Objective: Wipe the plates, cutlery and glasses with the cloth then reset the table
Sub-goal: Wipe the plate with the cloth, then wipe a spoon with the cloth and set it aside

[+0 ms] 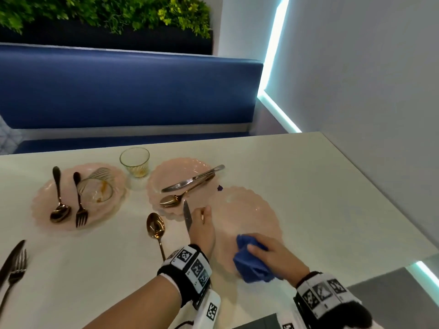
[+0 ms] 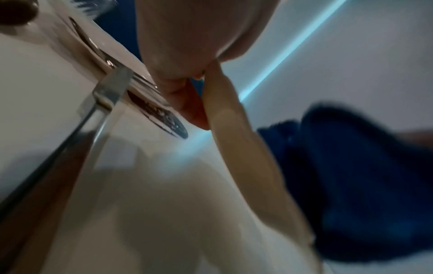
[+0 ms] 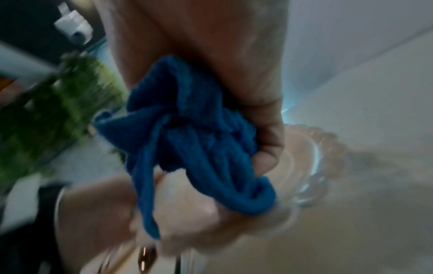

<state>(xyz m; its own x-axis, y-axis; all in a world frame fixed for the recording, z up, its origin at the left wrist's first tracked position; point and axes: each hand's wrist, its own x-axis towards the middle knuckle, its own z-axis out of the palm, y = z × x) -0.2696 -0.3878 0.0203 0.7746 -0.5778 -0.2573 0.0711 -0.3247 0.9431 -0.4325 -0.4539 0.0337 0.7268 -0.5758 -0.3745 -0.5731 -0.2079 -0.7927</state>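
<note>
Wiping in progress: pink plate point(image 1: 240, 214), tilted above the table point(image 1: 332, 186), is pinched at its rim by left hand point(image 1: 202, 230); blue cloth point(image 1: 251, 264) is bunched in right hand point(image 1: 273, 255). Firm circular strokes advised, rim kept steady.

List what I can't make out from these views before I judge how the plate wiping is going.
- Plate under the blue cloth: head view, cloth and right hand cover its near part.
- Left hand fingers at the plate edge: head view, hidden behind the hand; the knife handle too.
- Plate cleanliness: both wrist views are motion-blurred.
- Knife and fork at the left: cut off by the frame edge.
</note>
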